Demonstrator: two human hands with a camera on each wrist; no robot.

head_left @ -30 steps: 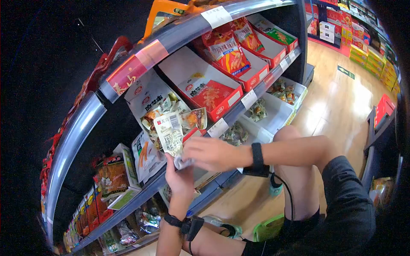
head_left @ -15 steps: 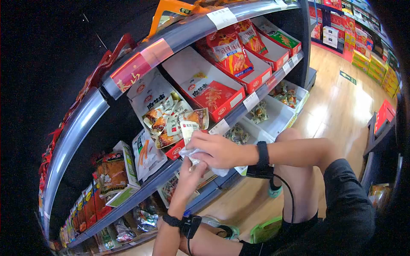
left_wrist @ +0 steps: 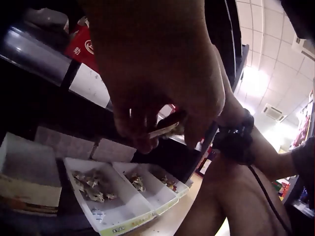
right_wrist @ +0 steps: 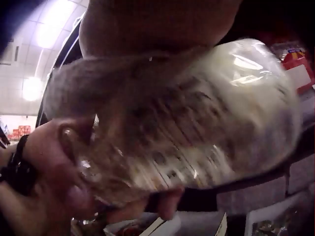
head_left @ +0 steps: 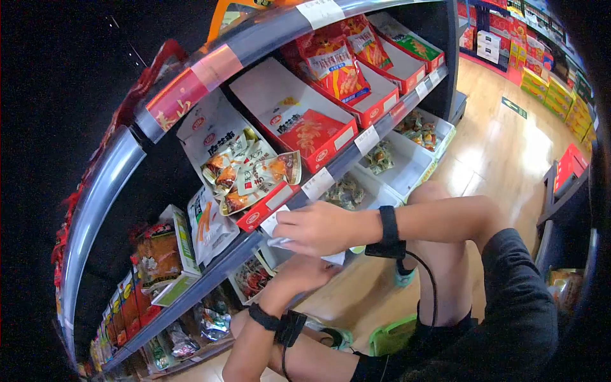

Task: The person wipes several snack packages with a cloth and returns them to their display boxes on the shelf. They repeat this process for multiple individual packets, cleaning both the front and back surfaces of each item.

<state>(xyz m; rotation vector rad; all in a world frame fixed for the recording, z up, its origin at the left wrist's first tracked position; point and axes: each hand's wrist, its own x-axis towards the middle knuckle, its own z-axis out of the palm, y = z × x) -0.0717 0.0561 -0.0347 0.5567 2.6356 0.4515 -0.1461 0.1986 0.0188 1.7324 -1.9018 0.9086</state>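
Observation:
My left hand grips a glossy printed snack packet by one end, its curled fingers and thumb showing below the packet in the right wrist view. My right hand lies over the packet and holds a crumpled grey-white cloth against its surface. Both hands are in front of the shelf edge, right hand above the left. In the head view the right hand hides most of the packet. Just behind them a red-fronted box holds several similar beige snack packets.
A tilted shelf carries red-and-white boxes and red snack bags. White bins with small wrapped pieces stand lower down. A clear-fronted shelf edge runs beside the hands. A green stool-like object is near the person's legs.
The packet stood upright above the shelf edge; it has come down and turned under the right hand. The left hand has rotated and shifted right. The cloth stays with the right hand.

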